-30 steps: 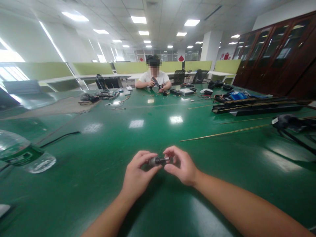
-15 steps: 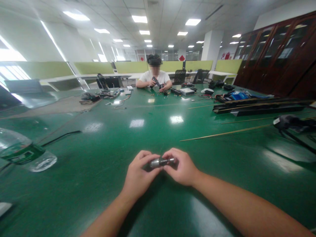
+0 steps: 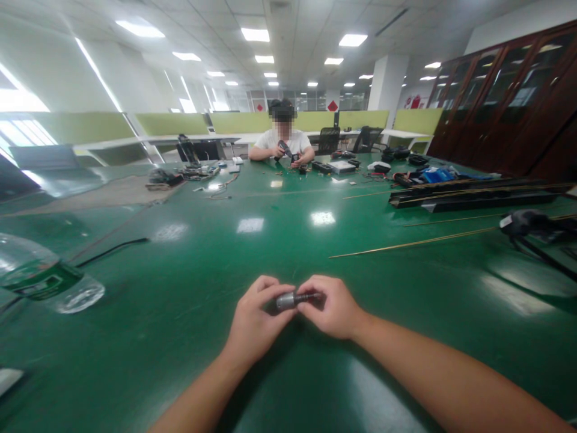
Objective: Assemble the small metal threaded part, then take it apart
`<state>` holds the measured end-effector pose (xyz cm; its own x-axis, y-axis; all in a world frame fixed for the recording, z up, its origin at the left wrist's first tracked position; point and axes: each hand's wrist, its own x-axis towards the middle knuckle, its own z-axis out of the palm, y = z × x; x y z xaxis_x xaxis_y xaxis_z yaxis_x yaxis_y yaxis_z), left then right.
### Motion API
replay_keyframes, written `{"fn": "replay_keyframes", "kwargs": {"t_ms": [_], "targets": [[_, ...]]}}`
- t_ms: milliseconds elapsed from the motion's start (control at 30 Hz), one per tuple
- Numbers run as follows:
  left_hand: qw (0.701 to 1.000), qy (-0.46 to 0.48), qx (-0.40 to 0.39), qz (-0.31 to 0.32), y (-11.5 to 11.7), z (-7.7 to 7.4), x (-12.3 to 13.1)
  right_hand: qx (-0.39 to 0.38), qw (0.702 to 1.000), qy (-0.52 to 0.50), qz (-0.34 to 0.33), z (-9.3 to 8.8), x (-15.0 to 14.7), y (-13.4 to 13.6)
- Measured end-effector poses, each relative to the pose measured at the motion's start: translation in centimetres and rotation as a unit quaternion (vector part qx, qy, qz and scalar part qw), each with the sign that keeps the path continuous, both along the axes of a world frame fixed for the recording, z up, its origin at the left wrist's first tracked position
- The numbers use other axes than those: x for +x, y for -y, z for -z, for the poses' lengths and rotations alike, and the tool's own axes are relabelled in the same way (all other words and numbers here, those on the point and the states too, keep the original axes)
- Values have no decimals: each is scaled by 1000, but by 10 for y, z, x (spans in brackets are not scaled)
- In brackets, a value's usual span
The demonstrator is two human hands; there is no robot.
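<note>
A small grey metal cylinder with a darker end piece (image 3: pixel 291 299) is held between both my hands, just above the green table (image 3: pixel 189 288). My left hand (image 3: pixel 255 322) pinches its silver left end with thumb and fingers. My right hand (image 3: pixel 331 307) grips the dark right end, fingers curled round it. Both hands meet low in the middle of the view.
A clear plastic bottle (image 3: pixel 42 279) lies at the left edge beside a black cable (image 3: pixel 110 251). Thin brass rods (image 3: pixel 406 243) and long black rails (image 3: pixel 469 197) lie to the right. A black device (image 3: pixel 525 222) sits far right. Another person (image 3: pixel 282 141) works at the table's far end.
My hands have closed in on the cylinder and sunk slightly toward me. The right fingers now cover more of the dark end.
</note>
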<state>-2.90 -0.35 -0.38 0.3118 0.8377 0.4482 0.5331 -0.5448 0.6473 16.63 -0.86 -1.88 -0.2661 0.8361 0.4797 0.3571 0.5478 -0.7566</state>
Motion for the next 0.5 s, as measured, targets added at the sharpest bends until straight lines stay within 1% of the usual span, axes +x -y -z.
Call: {"fn": "replay_keyframes", "kwargs": {"t_ms": [267, 500], "targets": [[1000, 9, -20, -6, 0, 1, 0, -6, 1000, -8, 0, -1, 1, -1], [1000, 11, -12, -10, -1, -1, -2, -15, 1000, -16, 9, 0, 0, -2]]}}
